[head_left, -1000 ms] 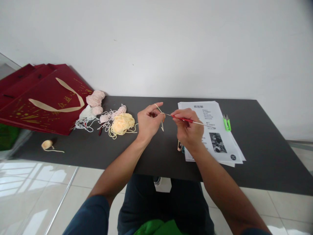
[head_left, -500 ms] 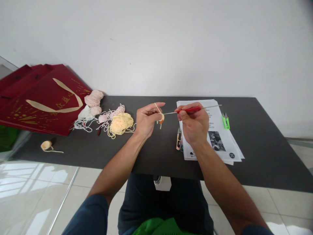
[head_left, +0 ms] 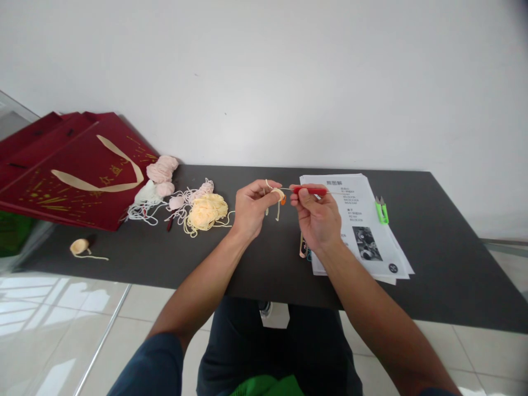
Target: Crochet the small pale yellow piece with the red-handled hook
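Above the near edge of the dark grey table (head_left: pixel 433 264), the left hand (head_left: pixel 251 206) pinches a small cream crocheted piece (head_left: pixel 278 194) between thumb and forefinger; the right hand (head_left: pixel 315 217) grips a red-handled metal crochet hook (head_left: pixel 310 190), tip at the piece. Beyond lie a loose cream yarn heap (head_left: pixel 205 210), printed white sheets (head_left: pixel 363 231), green thread snips (head_left: pixel 381 210) and dark red gift bags (head_left: pixel 82 176)

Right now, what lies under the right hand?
A stack of printed sheets on the table, and beside it a small tan tool. The right hand, gripping a red hook, covers the tool's upper end and the sheets' left edge.
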Demonstrator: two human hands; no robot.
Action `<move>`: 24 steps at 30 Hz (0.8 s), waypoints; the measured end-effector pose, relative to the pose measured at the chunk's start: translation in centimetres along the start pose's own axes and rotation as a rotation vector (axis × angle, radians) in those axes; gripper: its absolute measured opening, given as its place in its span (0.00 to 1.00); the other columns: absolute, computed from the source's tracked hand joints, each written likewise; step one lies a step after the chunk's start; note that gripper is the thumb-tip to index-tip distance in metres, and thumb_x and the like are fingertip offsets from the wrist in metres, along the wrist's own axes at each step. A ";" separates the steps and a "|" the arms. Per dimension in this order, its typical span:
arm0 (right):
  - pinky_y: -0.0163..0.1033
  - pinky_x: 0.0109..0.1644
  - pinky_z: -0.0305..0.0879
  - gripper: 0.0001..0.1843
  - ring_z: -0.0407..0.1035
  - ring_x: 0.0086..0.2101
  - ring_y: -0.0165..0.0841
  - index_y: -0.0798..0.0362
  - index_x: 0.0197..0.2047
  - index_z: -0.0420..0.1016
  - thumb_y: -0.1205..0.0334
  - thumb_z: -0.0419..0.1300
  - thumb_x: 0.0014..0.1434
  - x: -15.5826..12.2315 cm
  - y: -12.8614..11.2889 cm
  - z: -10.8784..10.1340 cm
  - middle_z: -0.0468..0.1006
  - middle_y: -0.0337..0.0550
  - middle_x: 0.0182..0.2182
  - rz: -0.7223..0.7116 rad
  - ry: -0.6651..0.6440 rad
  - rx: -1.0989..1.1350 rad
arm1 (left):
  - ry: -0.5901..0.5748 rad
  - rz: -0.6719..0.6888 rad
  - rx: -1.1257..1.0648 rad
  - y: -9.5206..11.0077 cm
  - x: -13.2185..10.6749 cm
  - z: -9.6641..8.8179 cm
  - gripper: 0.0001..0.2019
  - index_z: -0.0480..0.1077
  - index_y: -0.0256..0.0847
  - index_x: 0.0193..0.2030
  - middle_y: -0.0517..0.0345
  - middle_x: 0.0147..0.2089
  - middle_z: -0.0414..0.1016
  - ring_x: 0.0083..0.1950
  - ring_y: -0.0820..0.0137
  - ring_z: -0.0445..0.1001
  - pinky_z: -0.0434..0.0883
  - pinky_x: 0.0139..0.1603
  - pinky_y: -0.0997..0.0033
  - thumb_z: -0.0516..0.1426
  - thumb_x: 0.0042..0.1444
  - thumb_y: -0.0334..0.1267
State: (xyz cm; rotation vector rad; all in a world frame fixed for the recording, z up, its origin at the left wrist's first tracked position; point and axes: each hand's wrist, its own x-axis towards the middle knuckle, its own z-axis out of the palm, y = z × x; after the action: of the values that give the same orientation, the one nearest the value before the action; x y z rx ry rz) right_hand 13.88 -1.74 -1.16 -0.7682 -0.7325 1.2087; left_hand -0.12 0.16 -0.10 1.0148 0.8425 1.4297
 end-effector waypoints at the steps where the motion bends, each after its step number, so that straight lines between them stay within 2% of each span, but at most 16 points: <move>1: 0.34 0.39 0.82 0.10 0.80 0.32 0.27 0.48 0.38 0.79 0.58 0.74 0.57 0.0 0.0 0.0 0.88 0.37 0.38 0.004 -0.001 -0.002 | 0.008 0.010 0.016 0.0 0.0 0.0 0.08 0.83 0.42 0.37 0.60 0.30 0.80 0.31 0.75 0.75 0.70 0.37 0.72 0.71 0.47 0.34; 5: 0.33 0.38 0.82 0.10 0.80 0.32 0.26 0.49 0.37 0.80 0.58 0.75 0.56 -0.1 -0.1 0.3 0.88 0.38 0.38 0.032 0.019 0.016 | 0.032 0.046 0.058 -0.1 0.2 -0.1 0.08 0.83 0.42 0.37 0.61 0.30 0.79 0.30 0.76 0.73 0.69 0.36 0.73 0.70 0.48 0.34; 11: 0.35 0.40 0.83 0.12 0.80 0.32 0.27 0.49 0.38 0.80 0.56 0.76 0.55 -0.4 0.0 0.7 0.88 0.38 0.37 0.036 0.027 0.011 | 0.026 0.048 0.021 0.0 0.3 0.0 0.21 0.82 0.43 0.48 0.63 0.33 0.79 0.31 0.78 0.74 0.71 0.36 0.74 0.70 0.45 0.30; 14: 0.34 0.40 0.82 0.12 0.80 0.32 0.27 0.48 0.38 0.79 0.57 0.76 0.55 -0.4 0.1 0.9 0.88 0.37 0.36 0.033 0.028 0.024 | 0.040 0.029 0.043 -0.1 0.2 0.1 0.23 0.81 0.43 0.52 0.62 0.33 0.81 0.32 0.76 0.76 0.73 0.39 0.73 0.71 0.46 0.31; 19: 0.36 0.41 0.82 0.11 0.80 0.33 0.27 0.47 0.39 0.79 0.57 0.75 0.57 -0.3 0.2 0.6 0.88 0.37 0.38 -0.007 -0.008 0.000 | 0.019 0.038 0.032 -0.1 0.1 0.0 0.19 0.83 0.44 0.49 0.61 0.34 0.82 0.33 0.76 0.76 0.73 0.40 0.72 0.72 0.48 0.34; 24: 0.39 0.44 0.82 0.09 0.81 0.35 0.29 0.47 0.39 0.79 0.52 0.69 0.63 -0.3 0.1 0.5 0.88 0.38 0.39 -0.034 -0.057 -0.033 | 0.049 0.038 0.021 -0.5 0.6 -0.4 0.14 0.84 0.45 0.44 0.59 0.36 0.83 0.34 0.76 0.77 0.73 0.41 0.72 0.73 0.48 0.36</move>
State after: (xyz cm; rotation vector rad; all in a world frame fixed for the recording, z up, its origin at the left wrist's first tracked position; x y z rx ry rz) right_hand 13.38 -1.97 -1.00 -0.7473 -0.8114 1.1941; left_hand -0.32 0.80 -0.59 1.0203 0.8796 1.4863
